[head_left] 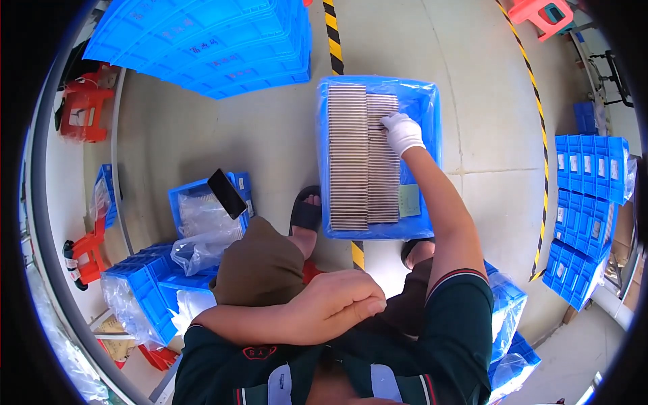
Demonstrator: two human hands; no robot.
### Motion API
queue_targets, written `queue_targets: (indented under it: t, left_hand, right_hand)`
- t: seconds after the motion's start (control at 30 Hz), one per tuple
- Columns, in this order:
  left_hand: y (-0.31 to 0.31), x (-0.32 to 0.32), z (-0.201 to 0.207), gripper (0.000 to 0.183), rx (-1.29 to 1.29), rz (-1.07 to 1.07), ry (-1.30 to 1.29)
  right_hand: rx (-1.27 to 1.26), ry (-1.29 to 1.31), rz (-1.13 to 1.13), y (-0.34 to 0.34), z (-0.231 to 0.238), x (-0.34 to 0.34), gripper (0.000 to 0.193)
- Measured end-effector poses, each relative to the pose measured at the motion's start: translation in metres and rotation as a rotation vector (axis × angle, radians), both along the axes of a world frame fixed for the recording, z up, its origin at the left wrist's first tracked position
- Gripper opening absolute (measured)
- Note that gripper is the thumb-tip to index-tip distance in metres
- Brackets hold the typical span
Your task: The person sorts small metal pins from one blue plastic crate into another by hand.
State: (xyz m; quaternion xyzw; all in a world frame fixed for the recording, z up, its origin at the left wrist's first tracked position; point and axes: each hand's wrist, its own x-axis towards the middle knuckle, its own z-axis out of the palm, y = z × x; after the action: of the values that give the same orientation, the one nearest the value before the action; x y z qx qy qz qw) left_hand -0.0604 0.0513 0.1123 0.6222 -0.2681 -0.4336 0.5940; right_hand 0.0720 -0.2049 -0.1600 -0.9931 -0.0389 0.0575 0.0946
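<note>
A blue plastic bin (432,128) lined with clear film stands on the floor in front of me. Two long rows of thin silvery metal pieces fill much of it: a left row (347,158) and a slightly shorter right row (383,175). My right hand (403,132), in a white glove, reaches over the right row near its far end. Its fingers are drawn together at the pieces, and whatever is between the fingertips is hidden. My left hand (344,300) is bare and lies across my lap, fingers curled in, nothing visible in it. A pale green card (408,200) lies in the bin's near right corner.
Large blue crates (223,47) are stacked at the far left. A black phone (227,194) rests on a blue bin (179,202) holding bagged pieces. More blue bins (584,223) stand at the right. Yellow-black tape (538,101) marks the floor. Red stools (88,108) stand left.
</note>
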Motion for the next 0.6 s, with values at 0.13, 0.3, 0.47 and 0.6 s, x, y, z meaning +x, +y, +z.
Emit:
queue_targets:
  t: [0.13, 0.3, 0.47, 0.6]
  left_hand:
    - [0.002, 0.000, 0.001, 0.012, -0.010, 0.020, 0.003]
    - [0.003, -0.001, 0.000, 0.011, 0.003, 0.011, 0.015]
    - [0.004, -0.001, 0.000, 0.012, 0.000, 0.016, 0.017]
    - [0.007, -0.001, 0.002, 0.012, -0.004, 0.017, 0.031]
  right_hand:
    - [-0.078, -0.005, -0.020, 0.004, -0.003, 0.002, 0.012]
    - [-0.136, -0.088, -0.070, 0.006, -0.009, 0.003, 0.011]
    - [-0.061, -0.172, -0.040, 0.008, -0.012, 0.000, 0.013]
    - [0.164, -0.290, -0.310, -0.007, -0.021, 0.000, 0.016]
